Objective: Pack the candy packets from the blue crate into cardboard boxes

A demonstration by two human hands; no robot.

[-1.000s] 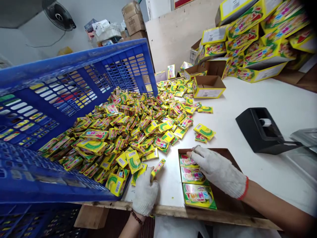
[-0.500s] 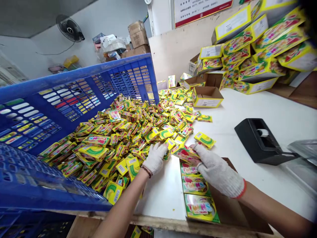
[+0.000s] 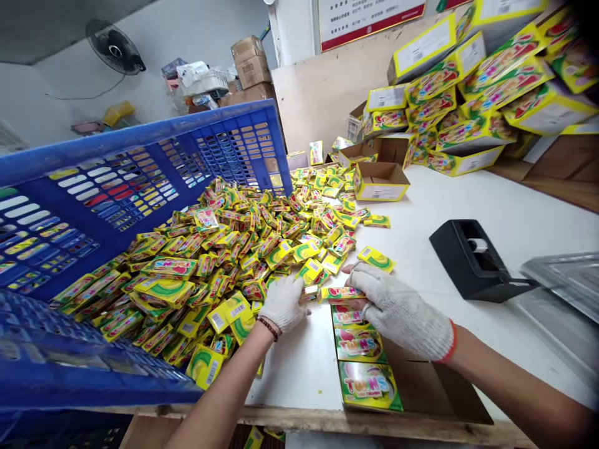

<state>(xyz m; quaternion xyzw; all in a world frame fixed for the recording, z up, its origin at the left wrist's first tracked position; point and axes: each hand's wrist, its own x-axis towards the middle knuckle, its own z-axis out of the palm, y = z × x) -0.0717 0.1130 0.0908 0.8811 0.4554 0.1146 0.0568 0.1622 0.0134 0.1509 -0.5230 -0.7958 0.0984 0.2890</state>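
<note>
My left hand (image 3: 283,304), in a white knit glove with a beaded bracelet at the wrist, is closed on a small yellow-green box (image 3: 309,292) beside the heap. My right hand (image 3: 397,308), gloved with a red cuff, grips another small box (image 3: 340,293) edge-up between thumb and fingers. The two boxes almost meet end to end. Below the right hand lies an open brown carton (image 3: 423,390), where a column of boxes lettered TWINS (image 3: 367,383) lies flat along the left side. The right hand and forearm cover part of that carton.
A blue plastic crate (image 3: 140,140) on its side spills a large heap of small boxes (image 3: 224,243) onto the white table (image 3: 416,218). A black tape dispenser (image 3: 477,259) stands at right. Open cartons (image 3: 381,182) and stacked printed cartons (image 3: 468,93) sit at the back.
My left hand has drawn back slightly from the heap with a box in its fingers. The box in my right hand has turned from showing its broad face to its narrow side.
</note>
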